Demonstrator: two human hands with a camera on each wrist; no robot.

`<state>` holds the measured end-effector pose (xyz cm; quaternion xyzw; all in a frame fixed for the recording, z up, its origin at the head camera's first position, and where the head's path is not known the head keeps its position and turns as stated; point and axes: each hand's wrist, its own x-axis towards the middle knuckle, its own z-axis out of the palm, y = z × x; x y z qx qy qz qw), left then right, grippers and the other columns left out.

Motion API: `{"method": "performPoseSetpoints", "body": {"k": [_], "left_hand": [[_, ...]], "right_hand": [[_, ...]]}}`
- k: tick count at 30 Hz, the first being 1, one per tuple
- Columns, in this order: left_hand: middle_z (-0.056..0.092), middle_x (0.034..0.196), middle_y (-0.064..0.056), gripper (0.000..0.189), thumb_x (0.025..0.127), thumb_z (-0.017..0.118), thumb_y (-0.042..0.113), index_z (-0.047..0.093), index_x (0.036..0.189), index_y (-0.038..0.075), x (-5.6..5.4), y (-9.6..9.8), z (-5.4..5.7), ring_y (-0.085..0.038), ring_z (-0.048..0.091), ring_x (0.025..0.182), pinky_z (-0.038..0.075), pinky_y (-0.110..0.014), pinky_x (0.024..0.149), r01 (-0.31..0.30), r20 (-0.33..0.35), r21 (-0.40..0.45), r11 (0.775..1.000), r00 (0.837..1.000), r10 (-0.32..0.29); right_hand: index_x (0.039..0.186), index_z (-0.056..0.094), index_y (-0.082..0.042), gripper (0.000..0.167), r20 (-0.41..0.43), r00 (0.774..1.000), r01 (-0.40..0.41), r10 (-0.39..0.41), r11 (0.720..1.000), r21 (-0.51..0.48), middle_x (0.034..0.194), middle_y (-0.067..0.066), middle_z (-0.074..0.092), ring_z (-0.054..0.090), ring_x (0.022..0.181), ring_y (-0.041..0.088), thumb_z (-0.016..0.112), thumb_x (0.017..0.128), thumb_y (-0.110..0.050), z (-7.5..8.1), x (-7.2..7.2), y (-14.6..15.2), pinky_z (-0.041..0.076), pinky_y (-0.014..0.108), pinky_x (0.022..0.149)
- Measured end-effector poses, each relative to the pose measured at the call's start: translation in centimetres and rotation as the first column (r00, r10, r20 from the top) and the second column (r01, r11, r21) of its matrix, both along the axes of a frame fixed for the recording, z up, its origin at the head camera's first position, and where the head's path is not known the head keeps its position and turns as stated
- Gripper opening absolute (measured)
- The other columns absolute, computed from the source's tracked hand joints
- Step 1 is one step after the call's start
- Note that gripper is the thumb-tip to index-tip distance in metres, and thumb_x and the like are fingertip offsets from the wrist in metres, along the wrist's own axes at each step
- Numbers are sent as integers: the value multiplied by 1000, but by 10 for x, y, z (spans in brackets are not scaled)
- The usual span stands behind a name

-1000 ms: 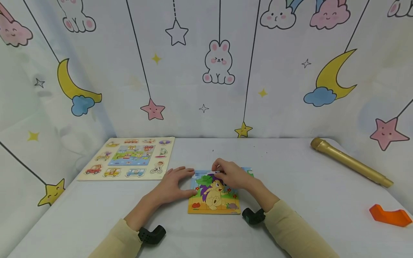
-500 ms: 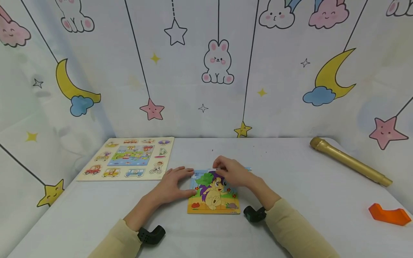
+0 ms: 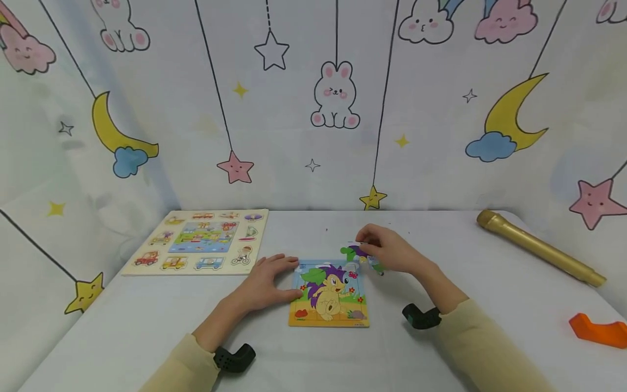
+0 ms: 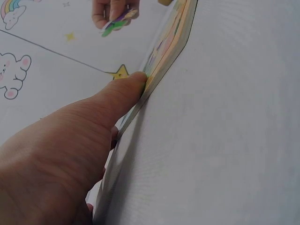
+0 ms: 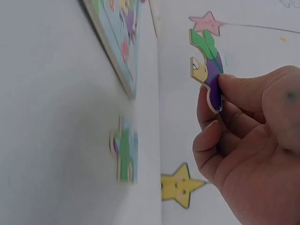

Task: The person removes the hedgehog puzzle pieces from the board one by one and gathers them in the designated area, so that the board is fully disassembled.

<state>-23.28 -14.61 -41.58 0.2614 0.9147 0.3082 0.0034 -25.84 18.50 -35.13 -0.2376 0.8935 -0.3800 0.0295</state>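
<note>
A hedgehog jigsaw puzzle [image 3: 327, 302] in a shallow frame lies on the table in front of me. My left hand [image 3: 264, 283] rests at its left side with the fingers spread, the thumb touching the edge of the frame. Beyond the upper right corner, my right hand [image 3: 392, 249] pinches a puzzle piece [image 5: 213, 82] between thumb and fingers. Green leaf, purple spines and an eye are printed on that piece. Below it on the table lies a loose puzzle piece [image 5: 124, 157], green and pale blue, partly covered by the right hand in the head view.
At the back left lies a cream board [image 3: 254, 239] with vehicle pictures. A gold microphone-shaped stick [image 3: 541, 247] lies at the back right, and an orange angled block [image 3: 597, 331] near the right edge. A printed curtain [image 3: 294, 120] stands behind the table.
From over the puzzle's upper part, my right hand has moved right and back, and a puzzle piece now shows in its fingers. The puzzle's upper right is uncovered. My left hand stays put.
</note>
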Motion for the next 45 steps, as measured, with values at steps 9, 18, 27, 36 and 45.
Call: {"method": "performPoseSetpoints", "body": {"k": [9,18,27,36,45], "left_hand": [[53,148,1,72,84,78,50,59,142,11,1,1,1,-29,33,146,12,-55,121,-2,-10,-15,1000,1000,2],[53,149,0,72,84,78,49,59,142,11,2,0,1,-29,32,146,12,-55,121,-6,-10,-10,1000,1000,6],[52,149,1,72,85,78,50,59,143,12,2,1,1,-28,32,146,11,-55,121,-6,-8,-16,1000,1000,6],[52,149,0,72,85,78,49,58,143,11,3,1,2,-29,32,146,11,-54,121,-9,-3,-22,1000,1000,9],[52,149,0,72,85,78,49,58,143,11,3,1,3,-30,32,146,11,-55,121,2,-7,-16,1000,1000,-2]], "right_hand": [[111,62,-2,11,-17,998,54,-53,998,36,102,6,66,61,92,23,59,101,-5,-3,0,42,55,38,82],[112,61,-1,13,25,995,98,-99,995,31,102,7,65,58,93,24,59,101,-8,-12,2,71,52,35,78],[109,61,-2,11,84,991,104,-108,993,48,98,6,64,56,92,24,59,101,-8,-21,-1,88,50,35,81],[107,63,-3,8,65,988,135,-141,986,93,100,5,65,57,94,23,61,100,-8,-30,-2,90,49,42,86],[106,65,-4,10,20,987,157,-160,981,112,99,6,64,57,93,23,65,99,-11,-32,-4,91,50,40,83]]}}
